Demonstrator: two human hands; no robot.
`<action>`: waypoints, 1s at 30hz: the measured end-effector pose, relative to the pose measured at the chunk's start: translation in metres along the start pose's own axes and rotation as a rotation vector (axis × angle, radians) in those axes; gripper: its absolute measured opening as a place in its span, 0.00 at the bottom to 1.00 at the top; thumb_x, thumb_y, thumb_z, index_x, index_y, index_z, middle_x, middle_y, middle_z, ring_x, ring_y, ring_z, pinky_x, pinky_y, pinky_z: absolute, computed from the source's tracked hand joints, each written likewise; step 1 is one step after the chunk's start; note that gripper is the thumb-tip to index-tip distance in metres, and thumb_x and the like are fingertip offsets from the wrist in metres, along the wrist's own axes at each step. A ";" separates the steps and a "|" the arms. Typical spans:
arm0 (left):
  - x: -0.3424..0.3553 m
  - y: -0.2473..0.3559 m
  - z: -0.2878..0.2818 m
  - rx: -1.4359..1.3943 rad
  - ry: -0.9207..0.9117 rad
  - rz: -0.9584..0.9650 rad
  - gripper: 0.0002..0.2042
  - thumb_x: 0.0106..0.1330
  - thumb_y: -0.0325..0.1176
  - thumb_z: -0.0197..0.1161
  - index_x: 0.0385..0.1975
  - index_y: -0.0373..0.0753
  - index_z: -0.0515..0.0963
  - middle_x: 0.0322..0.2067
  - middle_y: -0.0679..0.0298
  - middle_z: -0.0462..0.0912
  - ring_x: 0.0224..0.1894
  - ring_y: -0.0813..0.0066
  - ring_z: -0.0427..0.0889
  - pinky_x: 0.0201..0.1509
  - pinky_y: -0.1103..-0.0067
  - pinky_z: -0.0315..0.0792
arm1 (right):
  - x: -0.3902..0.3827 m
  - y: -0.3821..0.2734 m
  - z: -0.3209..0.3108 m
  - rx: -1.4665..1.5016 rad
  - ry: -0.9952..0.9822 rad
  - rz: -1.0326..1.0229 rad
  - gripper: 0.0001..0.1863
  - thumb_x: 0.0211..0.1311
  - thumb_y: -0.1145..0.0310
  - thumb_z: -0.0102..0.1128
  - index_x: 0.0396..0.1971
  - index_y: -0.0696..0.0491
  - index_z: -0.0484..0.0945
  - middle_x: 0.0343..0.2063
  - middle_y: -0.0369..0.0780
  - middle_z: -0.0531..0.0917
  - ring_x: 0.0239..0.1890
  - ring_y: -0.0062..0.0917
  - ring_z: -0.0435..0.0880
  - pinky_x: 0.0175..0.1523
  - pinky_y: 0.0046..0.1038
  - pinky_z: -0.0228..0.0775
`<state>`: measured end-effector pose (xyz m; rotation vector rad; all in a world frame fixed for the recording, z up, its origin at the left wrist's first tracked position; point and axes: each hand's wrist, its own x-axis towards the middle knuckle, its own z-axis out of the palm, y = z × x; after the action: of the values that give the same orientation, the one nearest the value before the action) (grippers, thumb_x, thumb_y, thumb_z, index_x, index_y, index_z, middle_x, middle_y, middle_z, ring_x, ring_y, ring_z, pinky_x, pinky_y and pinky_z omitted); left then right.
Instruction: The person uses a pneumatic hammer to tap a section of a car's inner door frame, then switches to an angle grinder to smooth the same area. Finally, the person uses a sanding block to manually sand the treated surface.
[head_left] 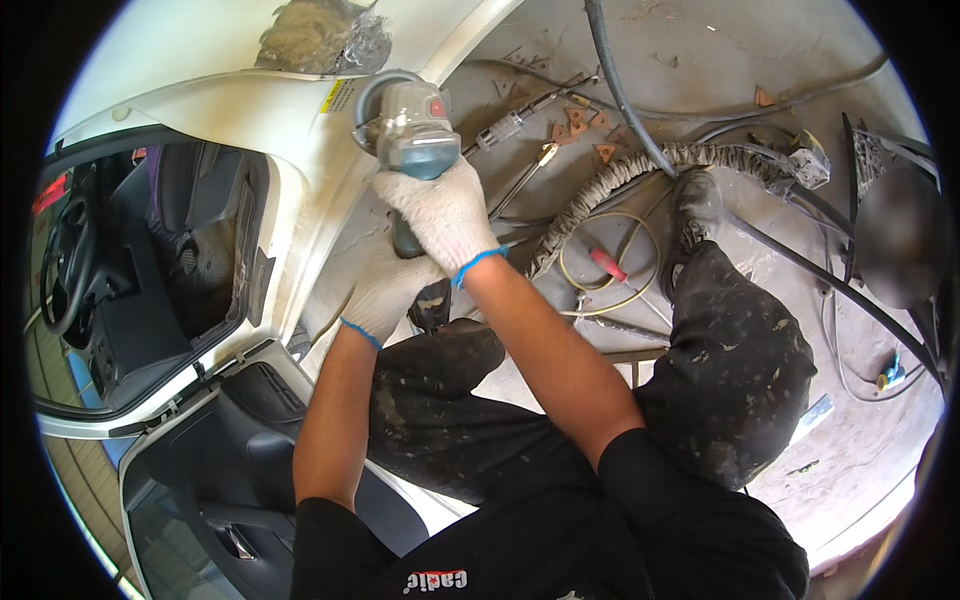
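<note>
Both my hands wear white knit gloves with blue cuffs. My right hand [445, 207] is closed round the body of a teal angle grinder [418, 130], just behind its worn, dusty head. A curved guard or side loop sticks out at the left of the head. Lower down, my left hand [385, 292] grips the rear of the same tool; its fingers are largely hidden. The grinder is held beside a white car body [270, 110]. A rough grey-brown patch [325, 38] on the panel lies just beyond the tool's head.
An open car door [250, 440] stands at my left, below the cabin opening with its steering wheel [65, 265]. Hoses and a fabric-sleeved cable bundle [620, 175] cross the floor. Small brown triangular plates [577, 122], a red-handled screwdriver [607, 264] and metal rods lie near my feet.
</note>
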<state>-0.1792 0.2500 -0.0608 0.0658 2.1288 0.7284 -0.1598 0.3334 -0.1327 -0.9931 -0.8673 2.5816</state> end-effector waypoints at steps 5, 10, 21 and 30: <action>-0.003 0.012 0.003 0.155 0.008 -0.091 0.29 0.49 0.46 0.74 0.48 0.33 0.80 0.41 0.61 0.85 0.44 0.75 0.81 0.50 0.78 0.73 | 0.002 0.005 -0.010 -0.066 -0.034 0.070 0.16 0.51 0.67 0.69 0.38 0.59 0.82 0.29 0.38 0.83 0.31 0.21 0.80 0.39 0.26 0.74; 0.003 -0.004 0.001 0.031 0.031 0.000 0.29 0.50 0.40 0.76 0.51 0.33 0.76 0.43 0.62 0.83 0.44 0.76 0.81 0.50 0.78 0.74 | -0.001 -0.008 -0.006 -0.015 -0.065 0.026 0.18 0.46 0.68 0.69 0.39 0.58 0.79 0.32 0.40 0.84 0.34 0.26 0.82 0.43 0.30 0.75; 0.002 -0.026 -0.008 -0.039 0.080 0.258 0.34 0.50 0.34 0.77 0.57 0.32 0.69 0.50 0.59 0.81 0.51 0.75 0.80 0.54 0.77 0.74 | -0.014 -0.020 0.009 -0.033 -0.032 -0.164 0.30 0.43 0.68 0.73 0.47 0.62 0.72 0.38 0.44 0.84 0.41 0.27 0.83 0.50 0.27 0.75; -0.004 -0.015 -0.002 -0.075 0.126 0.258 0.29 0.49 0.32 0.75 0.52 0.33 0.72 0.43 0.61 0.83 0.45 0.76 0.81 0.48 0.78 0.76 | -0.013 -0.021 0.004 0.104 -0.146 -0.097 0.26 0.45 0.70 0.73 0.46 0.60 0.74 0.37 0.41 0.84 0.40 0.23 0.81 0.49 0.27 0.75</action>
<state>-0.1753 0.2358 -0.0648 0.2642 2.2341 0.9853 -0.1524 0.3431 -0.1107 -0.7237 -0.7853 2.6120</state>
